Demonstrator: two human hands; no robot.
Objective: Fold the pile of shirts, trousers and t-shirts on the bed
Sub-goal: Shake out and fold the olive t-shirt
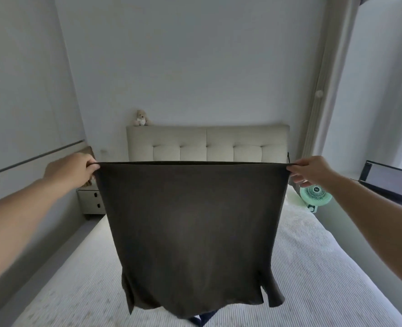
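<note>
Left hand (73, 169) at nine o'clock pinches one corner of the dark t-shirt's (190, 223) taut edge, the cloth hanging mid-air over the bed (325, 267), and the right hand (312, 169) at three o'clock pinches the other corner. It looks like the spread-out step, so next it likely needs lowering flat onto the mattress. No readable writing: the fan's (315, 195) badge and the laptop (390, 179) screen at three o'clock are too small.

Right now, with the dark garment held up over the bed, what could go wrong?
The left hand and right hand only pinch the top corners of the dark garment, so a corner may slip and the cloth fall crooked. Its hanging sleeves could crumple under it when laid on the bed. It may also land on the blue cloth below.
</note>
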